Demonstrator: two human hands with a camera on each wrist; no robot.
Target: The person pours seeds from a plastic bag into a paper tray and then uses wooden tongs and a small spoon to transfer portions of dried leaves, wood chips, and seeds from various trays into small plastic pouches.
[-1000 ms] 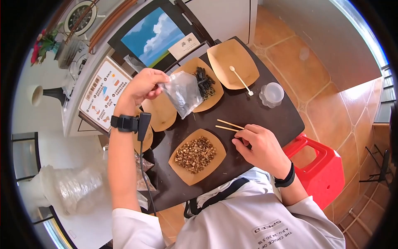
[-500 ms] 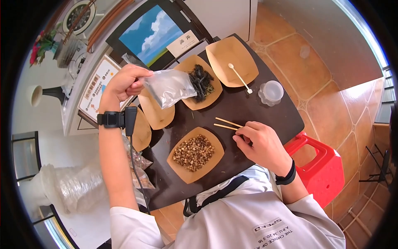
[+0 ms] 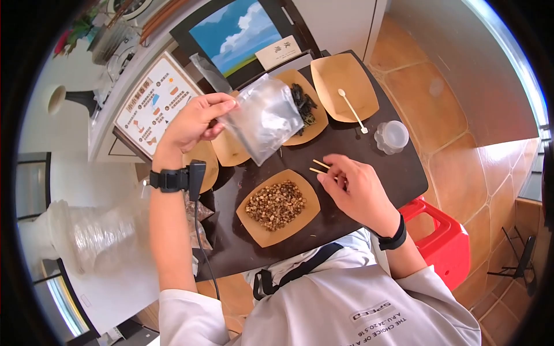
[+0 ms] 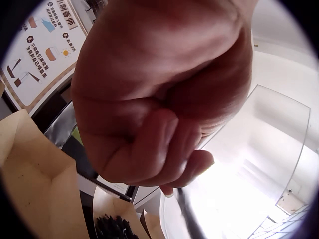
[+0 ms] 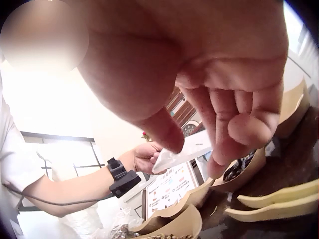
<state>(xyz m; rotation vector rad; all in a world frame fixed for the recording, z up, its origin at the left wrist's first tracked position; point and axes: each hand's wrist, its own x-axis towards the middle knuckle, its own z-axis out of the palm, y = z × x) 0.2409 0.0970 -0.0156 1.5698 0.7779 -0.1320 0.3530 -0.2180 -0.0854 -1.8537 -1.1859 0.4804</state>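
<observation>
My left hand (image 3: 199, 124) pinches a clear plastic bag (image 3: 266, 118) by its edge, holding it over the back trays. In the left wrist view the fingers of that left hand (image 4: 159, 109) are curled in and only a sliver of the bag shows. The bag partly covers a paper tray of dark dried pieces (image 3: 304, 104). My right hand (image 3: 360, 187) hovers with loosely bent fingers above wooden tweezers (image 5: 279, 201), which lie on the table apart from it. Left of this hand stands a paper tray (image 3: 262, 235) full of small brown granules (image 3: 276, 205).
Another paper tray (image 3: 343, 75) holds a small white spoon (image 3: 352, 111). A clear plastic cup (image 3: 392, 137) stands at the table's right side. Filled bags (image 3: 198, 222) lie at the left edge. An instruction board (image 3: 156, 104) leans behind, and a red stool (image 3: 441, 242) stands at right.
My left hand swung left with the bag, then back right, and the bag hangs more spread out. Less of the tweezers shows beyond my right hand. The head view has shifted.
</observation>
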